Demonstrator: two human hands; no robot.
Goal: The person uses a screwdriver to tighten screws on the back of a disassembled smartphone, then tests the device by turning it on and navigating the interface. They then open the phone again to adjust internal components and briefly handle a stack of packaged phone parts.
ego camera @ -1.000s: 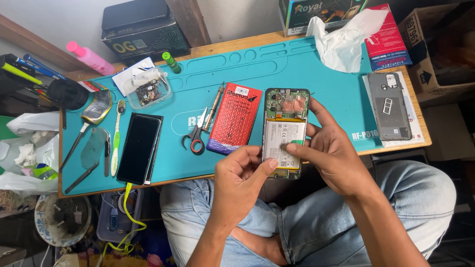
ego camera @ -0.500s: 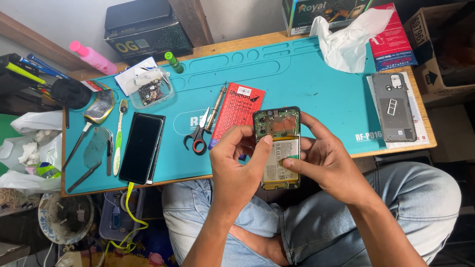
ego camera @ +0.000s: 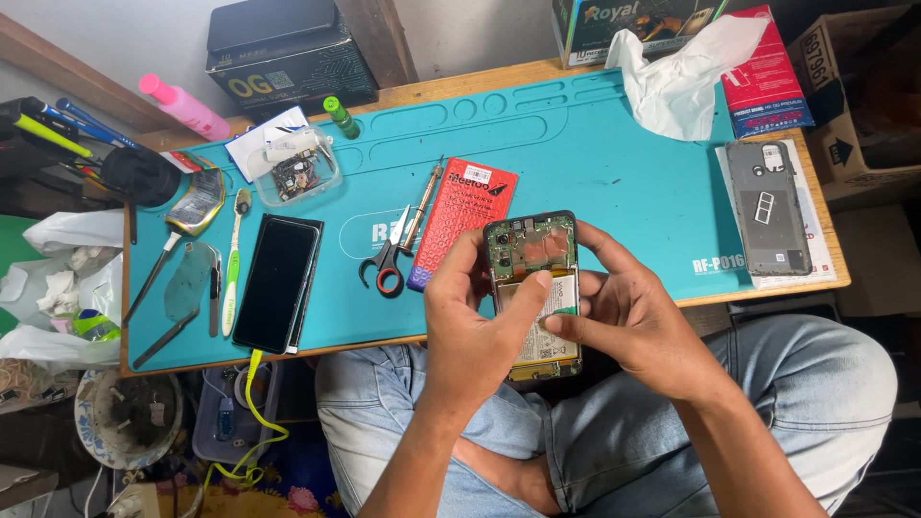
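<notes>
Bench point(ego camera: 614, 72): teal mat point(ego camera: 595, 163).
Hands: left point(ego camera: 475, 331) and right point(ego camera: 638, 326) grip opened phone point(ego camera: 533, 288), now lifted nearer than before, beside scissors point(ego camera: 389, 259).

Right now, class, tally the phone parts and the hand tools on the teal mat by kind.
Opened phone, held in both hands: 1
Black screen panel: 1
Grey back cover: 1
Scissors: 1
Toothbrush: 1
Total: 5
</notes>
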